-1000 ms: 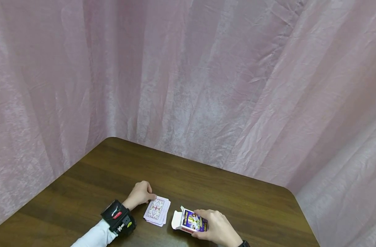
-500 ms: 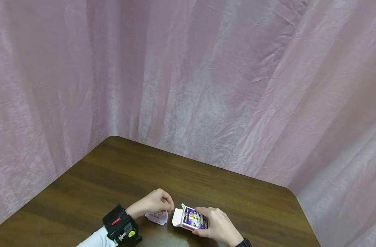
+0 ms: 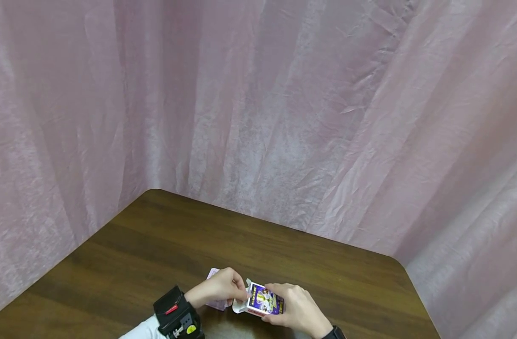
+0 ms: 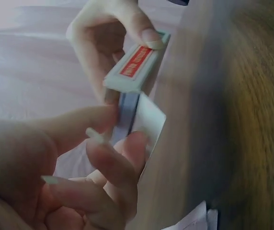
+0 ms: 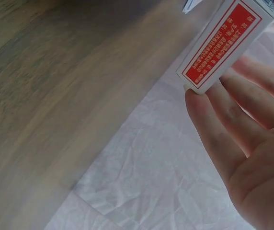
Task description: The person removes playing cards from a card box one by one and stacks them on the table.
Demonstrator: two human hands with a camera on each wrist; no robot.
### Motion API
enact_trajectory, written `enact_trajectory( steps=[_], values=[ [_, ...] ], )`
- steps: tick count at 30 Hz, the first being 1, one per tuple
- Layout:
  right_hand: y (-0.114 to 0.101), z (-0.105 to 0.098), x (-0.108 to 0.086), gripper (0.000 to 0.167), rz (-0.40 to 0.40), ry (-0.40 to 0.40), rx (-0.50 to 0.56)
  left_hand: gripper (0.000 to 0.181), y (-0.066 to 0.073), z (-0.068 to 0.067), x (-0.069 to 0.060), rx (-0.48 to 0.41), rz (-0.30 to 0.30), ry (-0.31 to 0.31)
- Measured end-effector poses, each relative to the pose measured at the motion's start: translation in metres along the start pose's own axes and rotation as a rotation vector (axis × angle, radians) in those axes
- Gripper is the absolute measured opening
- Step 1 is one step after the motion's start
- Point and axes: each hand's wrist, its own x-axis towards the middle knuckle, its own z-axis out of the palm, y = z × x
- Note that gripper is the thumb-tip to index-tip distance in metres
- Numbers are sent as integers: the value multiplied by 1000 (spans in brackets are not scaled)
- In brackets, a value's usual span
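My right hand holds a purple-and-white playing card box by its right end, thumb on the near side and fingers on the far side. A red printed label marks the box's narrow side in the right wrist view. At the open left end, a white flap hangs out. My left hand is at this mouth, its fingertips pinching a playing card seen edge-on; how far it reaches inside is hidden. Beneath the left hand lies a loose pile of playing cards, mostly covered.
A brown wooden table with rounded corners bears everything. Pink velvet curtains hang behind it and on both sides. A black wrist device sits on my left forearm, and a black band circles the right wrist.
My left hand has moved right from the card pile to the box's open end, covering much of the pile on the way. The right hand has kept its grip on the box almost in place.
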Motion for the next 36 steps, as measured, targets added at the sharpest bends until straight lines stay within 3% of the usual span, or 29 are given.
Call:
enact_trajectory(
  steps=[5, 12, 18, 27, 36],
  values=[
    [-6, -3, 0, 54, -14, 14, -14, 22, -3, 2, 1, -47, 8, -31],
    [-6, -4, 0, 54, -1, 7, -7, 28, -6, -2, 2, -122, -59, -98],
    [-4, -3, -1, 54, -2, 10, -11, 22, -10, -8, -1, -190, -88, -165],
    [-3, -5, -2, 54, 7, 1, -19, 10, -16, -19, -4, -438, -86, -283],
    [0, -4, -4, 56, 20, 2, -19, 26, -16, -39, -7, -399, -62, -332]
  ],
)
